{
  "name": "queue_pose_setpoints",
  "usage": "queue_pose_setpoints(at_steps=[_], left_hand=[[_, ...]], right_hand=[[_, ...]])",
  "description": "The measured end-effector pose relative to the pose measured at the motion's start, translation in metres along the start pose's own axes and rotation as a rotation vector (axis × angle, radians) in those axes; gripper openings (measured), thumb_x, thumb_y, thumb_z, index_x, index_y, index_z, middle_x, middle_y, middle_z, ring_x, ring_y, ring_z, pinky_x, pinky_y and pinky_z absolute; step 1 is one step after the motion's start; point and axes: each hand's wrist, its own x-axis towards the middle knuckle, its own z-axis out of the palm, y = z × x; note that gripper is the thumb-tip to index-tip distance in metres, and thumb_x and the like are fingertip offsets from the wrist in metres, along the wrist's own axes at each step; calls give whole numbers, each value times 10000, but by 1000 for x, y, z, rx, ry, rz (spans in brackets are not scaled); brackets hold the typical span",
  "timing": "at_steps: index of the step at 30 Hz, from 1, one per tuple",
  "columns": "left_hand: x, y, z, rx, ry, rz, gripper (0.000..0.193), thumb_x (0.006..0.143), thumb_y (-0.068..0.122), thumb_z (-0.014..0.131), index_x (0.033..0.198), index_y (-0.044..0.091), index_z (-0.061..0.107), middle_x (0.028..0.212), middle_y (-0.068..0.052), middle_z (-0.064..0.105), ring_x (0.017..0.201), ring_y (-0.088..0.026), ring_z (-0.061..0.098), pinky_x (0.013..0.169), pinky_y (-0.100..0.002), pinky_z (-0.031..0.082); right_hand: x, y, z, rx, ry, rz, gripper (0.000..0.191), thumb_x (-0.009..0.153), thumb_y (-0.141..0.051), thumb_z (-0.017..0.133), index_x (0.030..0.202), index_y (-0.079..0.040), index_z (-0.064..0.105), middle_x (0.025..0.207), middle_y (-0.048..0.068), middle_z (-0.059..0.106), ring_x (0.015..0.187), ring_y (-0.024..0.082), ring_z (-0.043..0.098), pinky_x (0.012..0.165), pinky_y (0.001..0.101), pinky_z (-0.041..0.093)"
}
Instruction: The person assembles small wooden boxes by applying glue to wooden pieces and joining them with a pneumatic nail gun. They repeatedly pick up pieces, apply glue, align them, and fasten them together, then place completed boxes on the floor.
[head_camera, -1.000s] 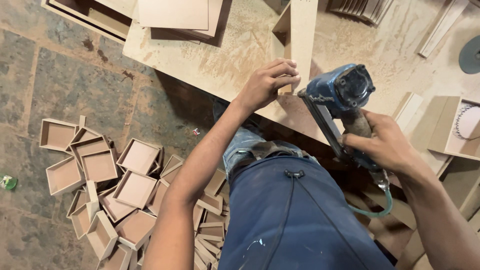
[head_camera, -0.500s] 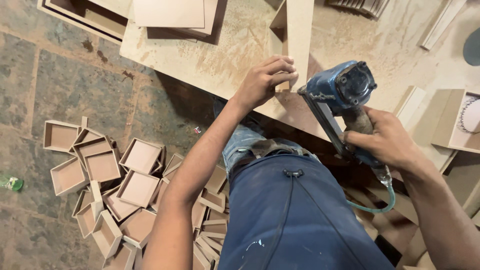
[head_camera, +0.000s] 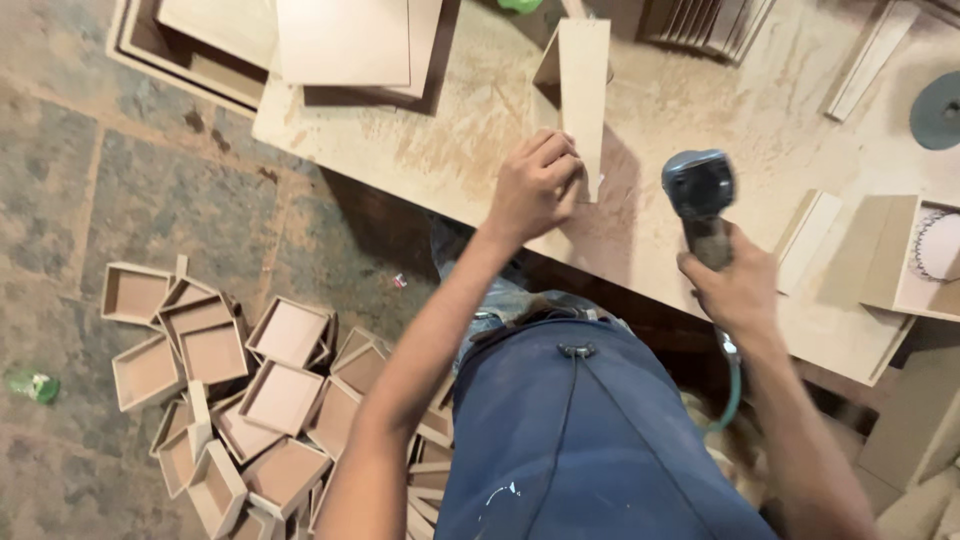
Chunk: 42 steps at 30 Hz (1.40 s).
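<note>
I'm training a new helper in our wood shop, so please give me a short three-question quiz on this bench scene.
1. True or false: the right hand holds the blue nail gun with its tip pressed against the upright board.
2. What does the left hand grip? A) a green bottle B) the near end of the upright board C) a saw blade
3. Where do the small open wooden boxes lie?

Key
1. False: the gun is held apart from the board, to its right, above the workbench.
2. B.
3. In a loose pile on the stone floor, to the person's left.
</note>
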Motion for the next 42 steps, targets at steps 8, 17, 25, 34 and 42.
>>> queue_pose_setpoints(at_steps=[8, 17, 25, 34, 42], left_hand=[[38, 38, 40, 254, -58, -606, 1015, 682, 238, 818, 1500, -113, 328, 1209, -293, 553, 895, -414, 657, 668, -466, 577], [-18, -48, 24, -763, 436, -838, 763, 691, -34, 681, 1428, -73, 491, 1016, -139, 698, 829, -196, 671, 725, -338, 552], [-63, -60, 62, -1357, 397, -915, 324, 822, -74, 545, 1120, -81, 673, 813, 6, 587, 682, -80, 467, 600, -229, 388], [-37, -30, 39, -284, 258, -850, 234, 871, 119, 731, 1059, -18, 756, 889, -130, 759, 776, -197, 745, 695, -330, 582], [-65, 40, -2, -49, 167, -98, 396, 824, 32, 814, 1203, 35, 698, 1033, -133, 689, 903, -309, 676, 783, -399, 563]], right_hand=[[48, 99, 119, -511, 206, -71, 790, 860, -380, 807, 1530, -71, 525, 925, 227, 691, 870, 400, 680, 790, 507, 535], [53, 56, 109, 231, 137, -62, 586, 953, -350, 767, 1465, -103, 626, 1276, 155, 709, 1078, 283, 729, 902, 431, 604], [49, -52, 58, 1002, -103, -56, 300, 914, -214, 771, 1073, 32, 708, 873, 116, 739, 716, 251, 676, 601, 352, 542], [41, -76, 100, 363, 167, -441, 351, 814, -234, 865, 987, 12, 684, 825, 178, 721, 726, 281, 741, 654, 386, 572], [37, -48, 117, 406, 110, -657, 290, 888, -116, 760, 1130, 31, 700, 1055, 199, 733, 948, 317, 736, 807, 378, 582]])
